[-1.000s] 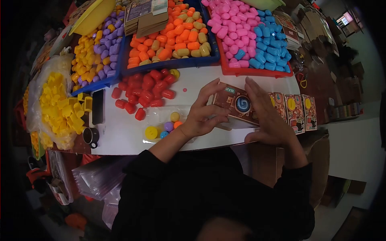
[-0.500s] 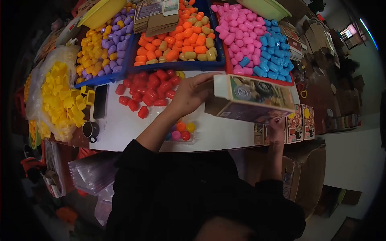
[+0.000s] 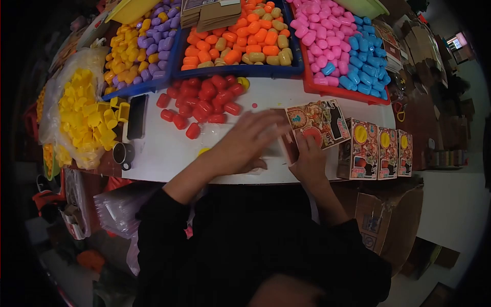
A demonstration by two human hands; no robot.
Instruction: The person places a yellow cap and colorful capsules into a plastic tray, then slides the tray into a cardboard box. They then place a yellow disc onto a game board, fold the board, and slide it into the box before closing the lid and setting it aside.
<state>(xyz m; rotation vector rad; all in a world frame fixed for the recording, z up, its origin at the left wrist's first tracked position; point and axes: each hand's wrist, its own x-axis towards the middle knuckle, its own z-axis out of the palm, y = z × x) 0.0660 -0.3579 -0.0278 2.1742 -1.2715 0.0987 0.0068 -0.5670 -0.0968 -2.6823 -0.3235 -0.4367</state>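
Note:
A printed cardboard box (image 3: 327, 120) is tilted above the white tabletop, right of the middle. My right hand (image 3: 310, 162) grips it at its near edge, fingers lying over the printed face. My left hand (image 3: 243, 143) is just left of the box, over a clear plastic tray (image 3: 209, 134). Its fingers are outstretched and slightly blurred, the thumb apart, and nothing shows in them. The hand hides most of the tray; a yellow piece (image 3: 203, 152) peeks out beside the wrist. Red capsules (image 3: 204, 102) lie loose beyond the left hand.
Several finished-looking printed boxes (image 3: 364, 148) stand at the right. Bins hold purple and yellow, orange and tan (image 3: 250, 38), and pink and blue capsules (image 3: 365, 64). At left are yellow parts in a bag (image 3: 84, 115), a phone (image 3: 136, 116) and a cup (image 3: 123, 154).
The box has come down and turned, now showing another printed face. My left hand has let go of it and moved toward the clear tray. My right hand has shifted left with the box.

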